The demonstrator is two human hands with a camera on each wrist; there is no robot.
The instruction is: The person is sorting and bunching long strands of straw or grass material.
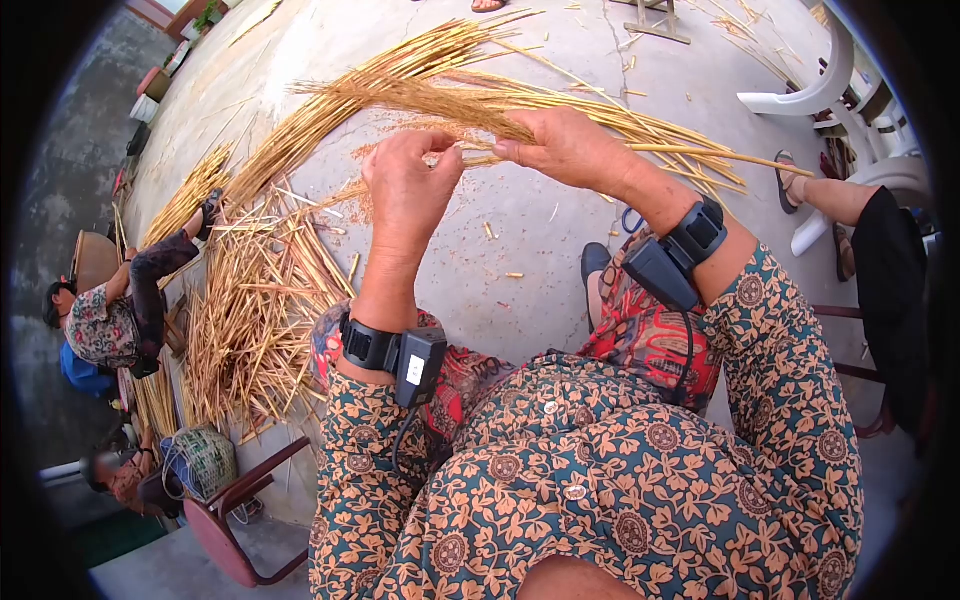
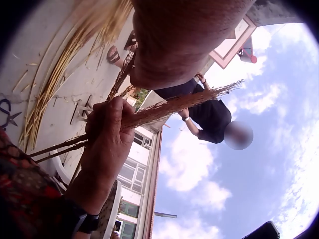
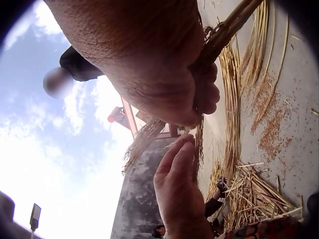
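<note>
In the head view my right hand (image 1: pixel 570 150) grips a bundle of brushy seed heads (image 1: pixel 430 98), whose stalks pass out to the right beyond the wrist. The same hand (image 2: pixel 107 144), seen in the left wrist view, has curled fingers round the bundle, and the feathery tops (image 2: pixel 174 105) fan outward. Just left of it, my left hand (image 1: pixel 410 185) is raised with thumb and fingertips together. In the right wrist view the left hand (image 3: pixel 179 184) pinches a thin strand (image 3: pixel 183 135) below the right hand (image 3: pixel 149 64). The left palm is hidden.
Long stalks (image 1: pixel 330 112) lie on the concrete beyond the hands; a heap of short cut stalks (image 1: pixel 265 310) is at left. Scissors (image 2: pixel 9 117) lie on the ground. People sit at the left (image 1: pixel 105 320) and right (image 1: pixel 890 290), near white chairs (image 1: pixel 825 95). Loose seeds (image 3: pixel 271 134) are scattered about.
</note>
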